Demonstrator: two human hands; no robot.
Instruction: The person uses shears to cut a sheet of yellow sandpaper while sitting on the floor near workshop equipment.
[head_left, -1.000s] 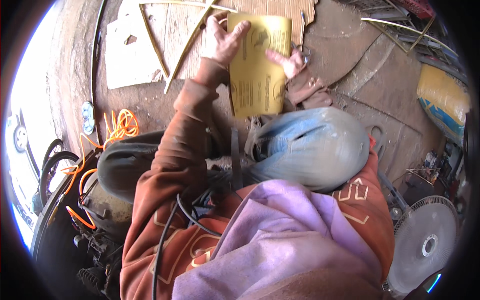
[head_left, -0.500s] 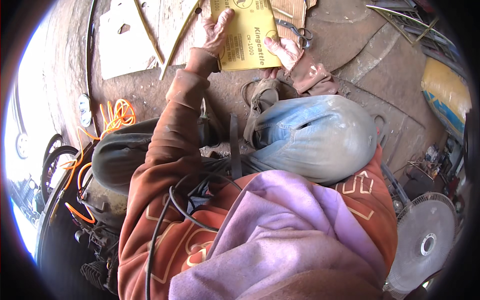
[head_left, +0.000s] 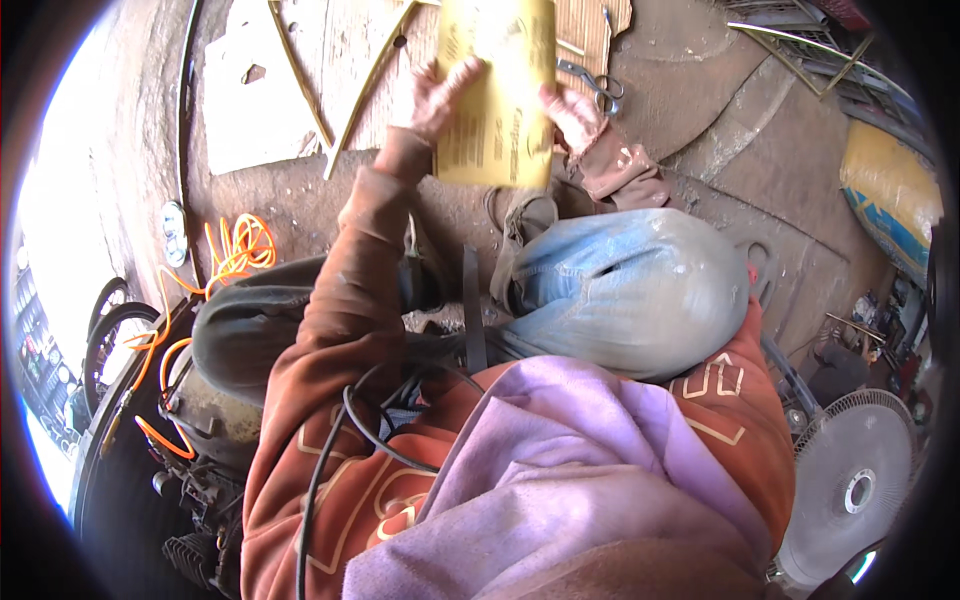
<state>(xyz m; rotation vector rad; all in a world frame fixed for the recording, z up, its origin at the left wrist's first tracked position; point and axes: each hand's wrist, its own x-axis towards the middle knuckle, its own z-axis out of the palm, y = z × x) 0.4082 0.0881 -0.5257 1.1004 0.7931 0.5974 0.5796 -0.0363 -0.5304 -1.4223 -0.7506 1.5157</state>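
Observation:
A yellow sheet with dark print (head_left: 497, 95) is held up in front of me over the floor. My left hand (head_left: 443, 93) grips its left edge, fingers spread on the face of the sheet. My right hand (head_left: 572, 112) holds the right edge. Both rust-coloured sleeves reach forward from my body. My bent knee in pale blue jeans (head_left: 630, 285) lies just below the sheet. A pair of scissors (head_left: 598, 88) lies on the floor beside my right hand.
Thin yellow-green strips (head_left: 300, 85) and a pale cut board (head_left: 255, 110) lie at the upper left. An orange hose (head_left: 235, 250) coils at the left near wheels. A white fan (head_left: 850, 490) stands at the lower right, a yellow sack (head_left: 890, 205) at the right.
The yellow sheet and both hands have moved farther from my body, up toward the frame's top edge. The sheet now stands more upright and narrower in view.

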